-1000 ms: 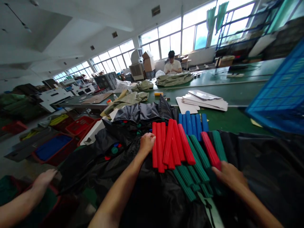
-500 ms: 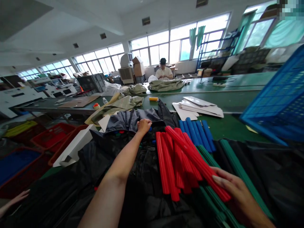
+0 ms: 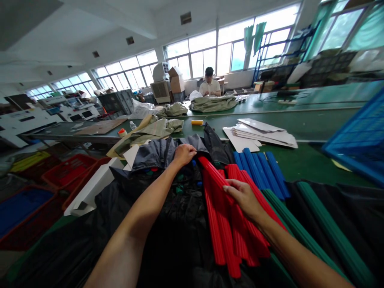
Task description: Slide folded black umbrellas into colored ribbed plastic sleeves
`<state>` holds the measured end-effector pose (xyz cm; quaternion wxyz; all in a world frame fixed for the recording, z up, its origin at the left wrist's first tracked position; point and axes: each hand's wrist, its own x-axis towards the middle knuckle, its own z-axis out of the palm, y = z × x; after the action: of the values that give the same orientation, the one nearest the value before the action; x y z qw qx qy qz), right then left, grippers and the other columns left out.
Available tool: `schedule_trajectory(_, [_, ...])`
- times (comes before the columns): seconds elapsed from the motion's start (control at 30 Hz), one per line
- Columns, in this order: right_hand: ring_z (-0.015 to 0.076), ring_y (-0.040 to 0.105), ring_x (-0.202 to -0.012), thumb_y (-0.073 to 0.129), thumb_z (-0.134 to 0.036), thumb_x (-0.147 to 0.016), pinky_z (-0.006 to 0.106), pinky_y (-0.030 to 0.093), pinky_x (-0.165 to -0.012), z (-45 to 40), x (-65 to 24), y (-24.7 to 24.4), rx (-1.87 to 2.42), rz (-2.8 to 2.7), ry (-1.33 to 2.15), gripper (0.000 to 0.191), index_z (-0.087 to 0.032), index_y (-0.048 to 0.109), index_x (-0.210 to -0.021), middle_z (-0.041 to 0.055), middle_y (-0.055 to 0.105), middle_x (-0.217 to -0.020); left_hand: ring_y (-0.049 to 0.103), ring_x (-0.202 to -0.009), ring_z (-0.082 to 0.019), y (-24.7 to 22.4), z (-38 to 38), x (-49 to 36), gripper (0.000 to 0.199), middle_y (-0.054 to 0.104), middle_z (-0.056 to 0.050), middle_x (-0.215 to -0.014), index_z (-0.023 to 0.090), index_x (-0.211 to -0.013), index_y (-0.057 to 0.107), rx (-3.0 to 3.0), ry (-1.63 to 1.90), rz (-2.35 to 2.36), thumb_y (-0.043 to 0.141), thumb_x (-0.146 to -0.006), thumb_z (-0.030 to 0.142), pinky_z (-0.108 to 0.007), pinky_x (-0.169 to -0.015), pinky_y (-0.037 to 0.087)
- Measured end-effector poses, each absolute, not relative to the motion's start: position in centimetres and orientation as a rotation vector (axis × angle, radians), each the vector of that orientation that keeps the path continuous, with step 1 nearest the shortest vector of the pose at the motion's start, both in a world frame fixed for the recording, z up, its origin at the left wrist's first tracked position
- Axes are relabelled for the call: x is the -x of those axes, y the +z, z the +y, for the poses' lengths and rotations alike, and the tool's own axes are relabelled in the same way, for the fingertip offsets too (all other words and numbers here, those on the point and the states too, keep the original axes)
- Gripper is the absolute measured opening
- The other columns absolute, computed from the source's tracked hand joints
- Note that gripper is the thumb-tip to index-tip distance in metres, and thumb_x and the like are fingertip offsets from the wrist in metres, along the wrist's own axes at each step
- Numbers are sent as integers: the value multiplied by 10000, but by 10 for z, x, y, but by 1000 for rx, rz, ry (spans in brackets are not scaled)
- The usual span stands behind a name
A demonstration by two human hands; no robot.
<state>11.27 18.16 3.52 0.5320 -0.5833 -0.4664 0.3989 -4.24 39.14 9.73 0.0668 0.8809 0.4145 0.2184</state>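
My left hand point(image 3: 184, 156) rests on a dark grey folded fabric point(image 3: 153, 154), its fingers curled, and I cannot tell whether it holds anything. Small coloured plastic caps point(image 3: 180, 189) lie just below it on black fabric point(image 3: 171, 240). My right hand point(image 3: 244, 198) lies across a pile of red ribbed plastic rods point(image 3: 225, 236), its fingers around the upper rod point(image 3: 210, 170). Blue ribbed rods point(image 3: 262, 174) lie beyond that hand, and long green ribbed rods point(image 3: 327, 236) lie to its right.
A blue plastic crate point(image 3: 360, 140) stands at the right. A stack of white sheets point(image 3: 261, 134) and olive fabric bundles point(image 3: 213, 104) lie on green work tables. A seated co-worker point(image 3: 210, 82) is at the far table. Red and blue crates point(image 3: 69, 172) sit on the floor at left.
My right hand has moved left and away from me over the red rods. One long red rod now slants beneath it. My left hand barely moved, and the hand at the far left edge has left view.
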Motion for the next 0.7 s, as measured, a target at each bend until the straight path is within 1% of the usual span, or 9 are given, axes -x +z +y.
schedule_trajectory(0.13, [139,525,-580,555,-364,-715,231,356,-522,235,-99,42,1498,-1122,733,325,-99,710,-823,20,621,-632,625,-803,-143,107,391,47,172,717,-14,-834,179,-864,721,-2584,676,1216,574,-805,248,-232,-758,450])
schedule_trajectory(0.23, [118,473,-523,571,-357,-674,226,316,-492,260,-95,45,1522,-1128,690,296,-97,708,-713,1,566,-537,607,-861,-156,108,392,44,187,695,-39,-877,165,-880,693,-2631,708,1312,521,-838,226,-257,-813,446])
schedule_trajectory(0.3, [108,445,-488,555,-365,-678,226,301,-470,265,-97,44,1496,-1099,739,306,-96,698,-693,-9,534,-503,575,-991,-192,101,397,38,210,668,-67,-1013,177,-987,668,-2688,739,1446,537,-839,248,-299,-891,430])
schedule_trajectory(0.33, [104,435,-473,542,-370,-684,225,299,-460,266,-98,43,1483,-1081,766,312,-96,691,-688,-12,525,-495,549,-1057,-217,97,403,34,277,638,-79,-1109,189,-1079,638,-2705,738,1516,566,-827,277,-327,-923,422])
schedule_trajectory(0.4, [98,418,-446,524,-372,-689,225,298,-443,264,-102,39,1465,-1052,807,311,-101,674,-662,-15,509,-482,487,-1170,-267,86,418,24,503,522,-96,-1318,220,-1275,517,-2694,695,1659,619,-794,323,-385,-966,408])
schedule_trajectory(0.47, [93,410,-430,534,-362,-680,223,297,-433,262,-106,35,1449,-1017,839,288,-108,663,-642,-19,504,-475,456,-1225,-289,76,438,14,655,368,-96,-1465,254,-1397,370,-2648,572,1749,618,-794,313,-412,-979,406])
schedule_trajectory(0.53, [96,423,-427,555,-349,-671,221,300,-426,261,-111,31,1426,-968,896,262,-113,669,-654,-18,518,-478,476,-1228,-276,68,459,5,716,280,-92,-1518,293,-1439,283,-2593,417,1794,606,-801,290,-394,-969,420])
schedule_trajectory(0.6, [109,457,-435,571,-341,-669,222,318,-426,262,-116,26,1391,-905,978,253,-116,682,-704,-15,544,-493,525,-1187,-272,61,477,-2,676,357,-107,-1479,307,-1424,318,-2542,309,1842,590,-806,275,-397,-946,437])
schedule_trajectory(0.7, [129,507,-475,587,-335,-677,231,363,-453,262,-125,22,1311,-846,1057,253,-122,692,-762,-9,585,-534,573,-1124,-290,54,493,-9,397,606,-142,-1227,233,-1229,576,-2507,289,1939,480,-845,212,-447,-935,433])
